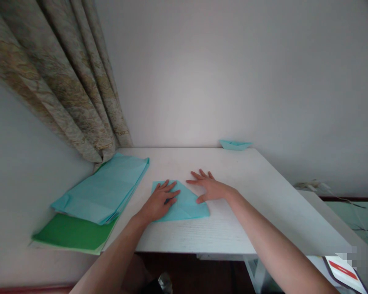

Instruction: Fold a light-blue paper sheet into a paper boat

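Observation:
A light blue sheet of paper (188, 204), partly folded with one slanted edge on its right side, lies flat on the white table (233, 228). My left hand (161, 200) rests flat on the sheet's left half, fingers spread and pointing away from me. My right hand (208, 187) lies open at the sheet's upper right edge; its thumb touches the paper and its fingers reach onto the bare tabletop. Neither hand grips anything.
A stack of light blue sheets (106, 190) lies over green sheets (72, 233) at the table's left edge. A small folded blue paper boat (234, 144) sits at the back by the wall. A patterned curtain (64, 81) hangs at the left. Cables (313, 186) lie beyond the right edge.

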The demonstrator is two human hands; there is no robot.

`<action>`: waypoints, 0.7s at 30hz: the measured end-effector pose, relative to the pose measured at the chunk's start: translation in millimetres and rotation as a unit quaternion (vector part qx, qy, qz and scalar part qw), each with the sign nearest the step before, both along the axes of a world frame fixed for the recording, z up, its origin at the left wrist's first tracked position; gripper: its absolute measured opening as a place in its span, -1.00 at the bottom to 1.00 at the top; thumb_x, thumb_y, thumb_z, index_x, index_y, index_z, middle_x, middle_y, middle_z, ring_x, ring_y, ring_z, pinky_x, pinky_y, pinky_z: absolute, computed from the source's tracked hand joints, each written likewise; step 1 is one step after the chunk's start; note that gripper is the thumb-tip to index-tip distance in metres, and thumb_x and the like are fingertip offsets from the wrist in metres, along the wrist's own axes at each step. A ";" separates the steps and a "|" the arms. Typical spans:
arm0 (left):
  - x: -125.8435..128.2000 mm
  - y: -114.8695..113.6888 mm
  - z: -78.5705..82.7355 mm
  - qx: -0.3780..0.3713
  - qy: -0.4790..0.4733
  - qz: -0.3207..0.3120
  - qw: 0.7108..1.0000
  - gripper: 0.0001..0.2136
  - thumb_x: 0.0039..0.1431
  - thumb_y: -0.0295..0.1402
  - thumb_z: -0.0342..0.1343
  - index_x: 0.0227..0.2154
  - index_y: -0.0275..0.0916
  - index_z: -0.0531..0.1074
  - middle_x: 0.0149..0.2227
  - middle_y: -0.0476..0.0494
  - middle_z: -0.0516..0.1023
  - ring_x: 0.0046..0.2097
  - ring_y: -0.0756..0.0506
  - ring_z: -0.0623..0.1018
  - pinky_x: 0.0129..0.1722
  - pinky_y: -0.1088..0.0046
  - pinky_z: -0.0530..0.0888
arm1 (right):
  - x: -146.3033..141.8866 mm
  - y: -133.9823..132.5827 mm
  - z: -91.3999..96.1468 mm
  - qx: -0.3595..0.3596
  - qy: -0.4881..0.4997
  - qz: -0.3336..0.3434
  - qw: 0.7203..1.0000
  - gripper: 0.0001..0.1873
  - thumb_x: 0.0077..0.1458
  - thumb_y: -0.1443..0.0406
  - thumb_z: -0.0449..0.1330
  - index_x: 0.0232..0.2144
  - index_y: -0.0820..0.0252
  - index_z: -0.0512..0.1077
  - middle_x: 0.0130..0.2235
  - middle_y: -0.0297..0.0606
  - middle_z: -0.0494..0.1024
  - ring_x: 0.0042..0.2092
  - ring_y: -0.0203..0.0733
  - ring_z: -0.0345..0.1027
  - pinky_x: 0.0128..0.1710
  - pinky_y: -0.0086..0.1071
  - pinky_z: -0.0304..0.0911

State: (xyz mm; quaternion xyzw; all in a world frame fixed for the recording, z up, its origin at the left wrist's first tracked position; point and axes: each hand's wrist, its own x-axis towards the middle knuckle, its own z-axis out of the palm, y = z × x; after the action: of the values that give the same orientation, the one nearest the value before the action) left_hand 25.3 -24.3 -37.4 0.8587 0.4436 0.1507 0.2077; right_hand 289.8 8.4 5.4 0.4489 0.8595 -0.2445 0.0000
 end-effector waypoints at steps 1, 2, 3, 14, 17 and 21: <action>-0.6 0.8 -0.8 0.001 -0.007 0.003 1.000 -0.65 0.28 -0.23 -0.12 0.09 -0.01 0.32 0.27 -0.02 0.11 0.31 -0.21 0.00 0.23 -0.03 -0.03 | -0.5 -0.3 0.2 0.000 0.001 0.002 1.000 -0.08 -0.20 0.03 0.37 0.20 -0.20 0.10 0.34 -0.21 -0.24 0.30 0.31 -0.55 0.14 0.31 -0.56; -1.1 1.4 -1.4 0.002 -0.013 0.007 1.000 -0.65 0.28 -0.25 -0.12 0.09 -0.04 0.32 0.26 -0.03 0.13 0.31 -0.19 0.02 0.24 -0.01 -0.01 | -1.1 -0.6 0.5 0.000 0.001 0.005 1.000 -0.11 -0.18 0.06 0.37 0.19 -0.23 0.11 0.34 -0.23 -0.23 0.30 0.31 -0.55 0.14 0.32 -0.57; -1.3 1.9 -1.8 0.002 -0.016 0.012 1.000 -0.64 0.27 -0.25 -0.11 0.09 -0.06 0.32 0.25 -0.04 0.15 0.30 -0.18 0.04 0.24 0.01 0.00 | -1.7 -0.9 0.7 0.000 0.002 0.010 1.000 -0.14 -0.17 0.08 0.37 0.18 -0.25 0.12 0.34 -0.25 -0.23 0.30 0.31 -0.55 0.13 0.33 -0.57; 0.1 -0.7 2.5 -0.004 -0.006 0.020 1.000 -0.68 0.20 -0.15 0.00 0.00 0.02 0.41 0.24 0.00 0.19 0.30 -0.21 0.04 0.23 -0.02 -0.04 | -2.0 -0.5 1.8 -0.006 -0.003 0.034 0.999 -0.21 -0.10 0.20 0.34 0.16 -0.30 0.14 0.35 -0.31 -0.26 0.31 0.28 -0.57 0.13 0.33 -0.55; -0.5 -0.6 1.6 -0.006 0.002 0.007 1.000 -0.66 0.22 -0.15 -0.02 0.03 0.04 0.38 0.23 0.03 0.20 0.31 -0.23 0.00 0.23 -0.06 -0.07 | -3.0 -2.7 2.7 -0.001 -0.001 0.030 1.000 -0.24 -0.08 0.22 0.32 0.16 -0.29 0.16 0.35 -0.30 -0.24 0.31 0.28 -0.56 0.13 0.34 -0.55; -1.2 -0.1 0.6 -0.003 -0.001 -0.007 1.000 -0.66 0.22 -0.15 -0.02 0.04 0.03 0.37 0.22 0.04 0.22 0.31 -0.22 0.01 0.23 -0.06 -0.08 | -7.5 -6.5 3.3 0.009 -0.002 0.031 0.999 -0.25 -0.07 0.09 0.30 0.17 -0.25 0.15 0.35 -0.27 -0.25 0.31 0.29 -0.56 0.13 0.32 -0.60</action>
State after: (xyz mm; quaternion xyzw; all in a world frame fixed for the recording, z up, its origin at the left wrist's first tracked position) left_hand 24.1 -24.4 -36.8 0.8611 0.4375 0.1492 0.2118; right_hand 282.3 1.9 8.7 0.4227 0.8751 -0.2357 0.0048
